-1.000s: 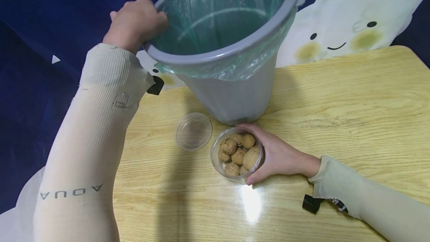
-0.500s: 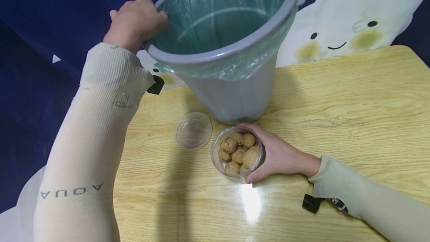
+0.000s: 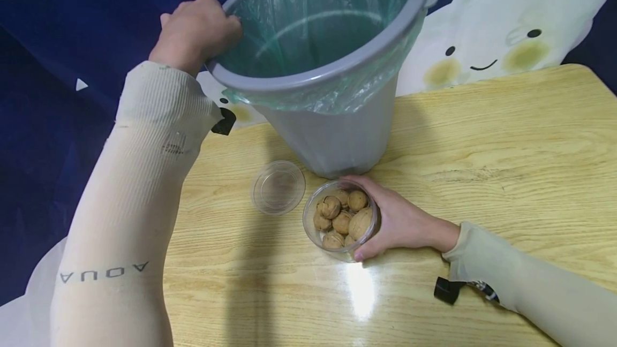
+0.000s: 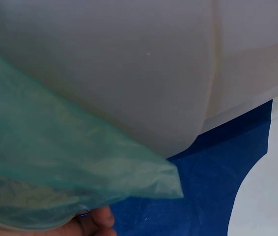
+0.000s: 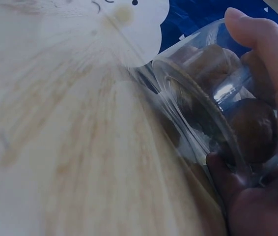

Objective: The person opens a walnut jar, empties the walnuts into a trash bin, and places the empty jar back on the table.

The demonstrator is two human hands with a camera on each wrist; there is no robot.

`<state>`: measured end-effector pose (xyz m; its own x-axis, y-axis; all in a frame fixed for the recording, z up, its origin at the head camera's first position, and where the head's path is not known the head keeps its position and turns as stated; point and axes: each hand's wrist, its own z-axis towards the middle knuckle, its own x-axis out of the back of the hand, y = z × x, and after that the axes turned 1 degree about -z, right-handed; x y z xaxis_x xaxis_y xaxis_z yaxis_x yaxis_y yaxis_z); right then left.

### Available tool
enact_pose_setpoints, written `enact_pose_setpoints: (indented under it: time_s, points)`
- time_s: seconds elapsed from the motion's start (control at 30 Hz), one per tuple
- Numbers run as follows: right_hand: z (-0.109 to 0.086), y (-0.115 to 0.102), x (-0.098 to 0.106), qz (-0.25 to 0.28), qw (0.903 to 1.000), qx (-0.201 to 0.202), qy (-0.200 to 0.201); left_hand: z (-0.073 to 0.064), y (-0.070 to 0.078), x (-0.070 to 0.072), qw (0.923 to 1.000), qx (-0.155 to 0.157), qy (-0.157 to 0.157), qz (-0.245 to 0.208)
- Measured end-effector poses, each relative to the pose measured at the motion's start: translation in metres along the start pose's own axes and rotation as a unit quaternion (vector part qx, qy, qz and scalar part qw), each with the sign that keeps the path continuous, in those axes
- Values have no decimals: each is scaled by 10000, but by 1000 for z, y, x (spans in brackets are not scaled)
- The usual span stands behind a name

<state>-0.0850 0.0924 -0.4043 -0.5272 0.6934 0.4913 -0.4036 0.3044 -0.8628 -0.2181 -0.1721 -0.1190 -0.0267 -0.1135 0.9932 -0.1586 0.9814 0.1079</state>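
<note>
Curling round the right side of an upright plastic cup (image 3: 337, 253) of walnuts (image 3: 341, 223), the right hand (image 3: 395, 224) grips it on the tabletop (image 3: 482, 175) just in front of the bin (image 3: 337, 141), whose rim (image 3: 308, 80) the left hand (image 3: 200, 31) grasps.

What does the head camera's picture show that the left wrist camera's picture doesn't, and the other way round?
Only the head view shows the walnuts in their clear tub, the round lid and the right hand. Only the left wrist view shows the pointed loose corner of the green liner. Both show the bin, liner, left hand and backdrop.
</note>
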Motion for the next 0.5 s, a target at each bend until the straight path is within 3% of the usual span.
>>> enact_pose_setpoints:
  time_s: [0.5]
  points:
    - [1,-1,0,104,9999,-9,6,-2,-1,0,10000,15,-20,-38]
